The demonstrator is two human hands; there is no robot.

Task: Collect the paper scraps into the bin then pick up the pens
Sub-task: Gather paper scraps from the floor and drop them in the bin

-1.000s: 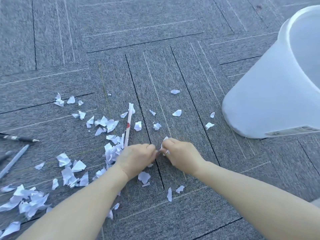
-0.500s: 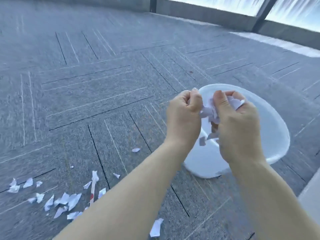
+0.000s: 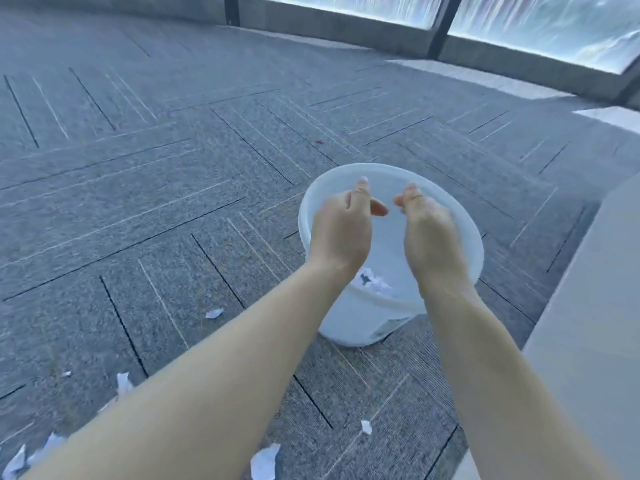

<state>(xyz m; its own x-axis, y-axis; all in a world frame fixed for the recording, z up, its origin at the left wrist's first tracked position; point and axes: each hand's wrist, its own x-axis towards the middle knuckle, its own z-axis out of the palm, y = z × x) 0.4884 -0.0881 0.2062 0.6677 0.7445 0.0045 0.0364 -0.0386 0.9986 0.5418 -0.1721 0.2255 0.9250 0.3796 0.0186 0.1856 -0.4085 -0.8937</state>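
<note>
A white plastic bin (image 3: 346, 327) stands on the grey carpet, a little right of centre. Both hands hover over its mouth. My left hand (image 3: 341, 230) is open, fingers apart, with nothing in it. Beside it my right hand (image 3: 429, 233) is open and empty as well. Crumpled white paper scraps (image 3: 372, 282) lie inside the bin, seen between my wrists. Loose scraps remain on the carpet: one (image 3: 214, 313) left of the bin, one (image 3: 265, 460) by the bottom edge, a small one (image 3: 366, 427) between my forearms, and several (image 3: 20, 457) at the bottom left. No pens are in view.
A pale flat surface (image 3: 588, 306) rises along the right edge, close to the bin. A low wall with windows (image 3: 346, 26) runs along the far side. Grey carpet tiles (image 3: 138, 168) stretch out to the left and beyond the bin.
My hands gathered scraps on the floor, carried them up over the bin, and have now opened. The scraps have dropped into the bin. My view has lifted from the floor.
</note>
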